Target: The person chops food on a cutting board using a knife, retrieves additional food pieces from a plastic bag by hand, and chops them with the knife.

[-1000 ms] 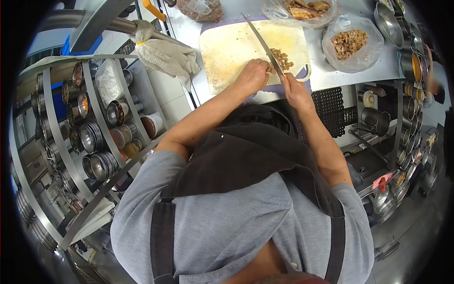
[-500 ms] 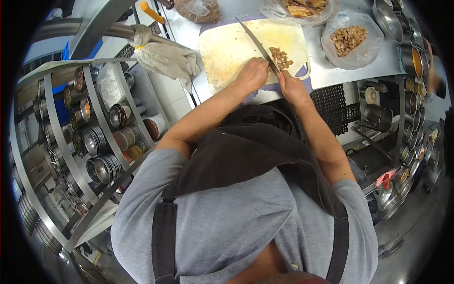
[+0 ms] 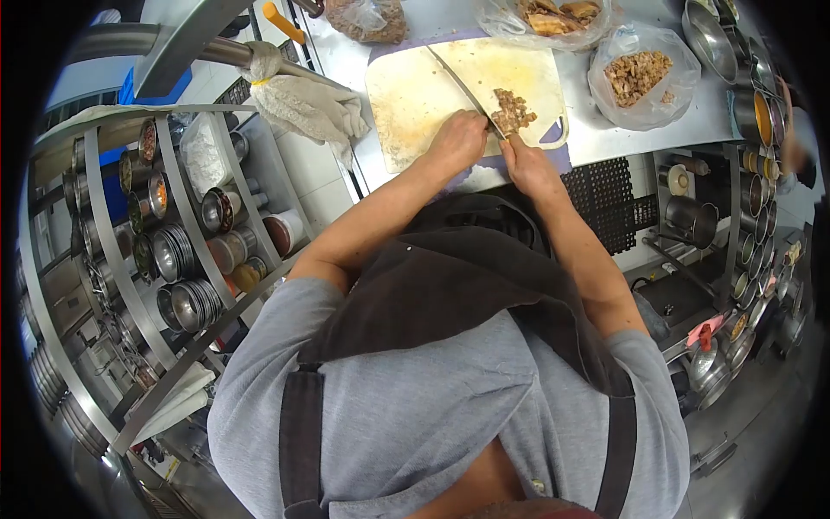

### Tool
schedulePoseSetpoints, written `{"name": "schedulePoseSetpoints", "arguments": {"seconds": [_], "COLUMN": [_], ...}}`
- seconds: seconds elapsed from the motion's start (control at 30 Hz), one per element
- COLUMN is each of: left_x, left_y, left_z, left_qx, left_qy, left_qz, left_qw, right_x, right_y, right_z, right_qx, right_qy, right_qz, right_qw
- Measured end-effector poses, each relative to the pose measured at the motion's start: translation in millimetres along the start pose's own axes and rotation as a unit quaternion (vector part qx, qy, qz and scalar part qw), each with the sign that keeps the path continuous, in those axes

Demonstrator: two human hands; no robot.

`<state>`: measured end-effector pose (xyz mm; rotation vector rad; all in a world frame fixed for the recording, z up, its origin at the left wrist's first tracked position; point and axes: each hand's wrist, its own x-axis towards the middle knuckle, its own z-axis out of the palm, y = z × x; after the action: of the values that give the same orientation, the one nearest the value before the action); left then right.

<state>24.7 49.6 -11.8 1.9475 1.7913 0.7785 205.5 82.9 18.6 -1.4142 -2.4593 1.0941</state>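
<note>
A long knife (image 3: 462,84) is held in my right hand (image 3: 531,167), its blade slanting up and left over the white cutting board (image 3: 406,95). Close to the left side of the blade, my left hand (image 3: 460,140) has its fingers curled down on the board; whatever they hold is hidden. Chopped brown meat (image 3: 513,111) lies just right of the blade. Beyond the board's right edge, an open plastic bag (image 3: 638,80) holds more chopped pieces. Larger brown pieces (image 3: 560,16) lie in another bag behind the board.
A tied bag of brown food (image 3: 367,19) stands at the back left. A towel (image 3: 298,104) hangs from a rail left of the counter. Metal bowls (image 3: 709,39) are at the back right. Shelves with stacked bowls (image 3: 192,304) stand at the left.
The knife blade has become steeper and its tip has shifted left. Both hands have moved slightly left and stay close together. More chopped pieces show to the right of the blade.
</note>
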Motion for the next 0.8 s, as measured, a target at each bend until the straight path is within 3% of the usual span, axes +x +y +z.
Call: {"name": "schedulePoseSetpoints", "arguments": {"seconds": [0.27,0.47,0.57,0.63,0.8], "left_x": [-6,-8,-2,2,13], "left_y": [7,7,6,6,18], "left_z": [-11,-7,-6,-11,-14], "left_qx": [0.017,0.015,0.001,-0.041,-0.041], "left_qy": [0.007,-0.003,0.010,0.092,0.095], "left_qz": [-0.016,-0.019,-0.022,0.019,0.110], "left_qw": [1.000,1.000,1.000,0.995,0.988], "right_x": [-7,-2,-15,-26,-74], "right_y": [-20,-8,-16,-13,6], "right_z": [-18,1,-16,-32,-61], "right_qx": [0.031,-0.011,0.049,0.115,0.098], "right_qy": [0.020,-0.022,0.047,0.062,0.079], "right_qz": [-0.006,0.010,-0.013,0.022,0.138], "right_qw": [0.999,1.000,0.998,0.991,0.982]}}
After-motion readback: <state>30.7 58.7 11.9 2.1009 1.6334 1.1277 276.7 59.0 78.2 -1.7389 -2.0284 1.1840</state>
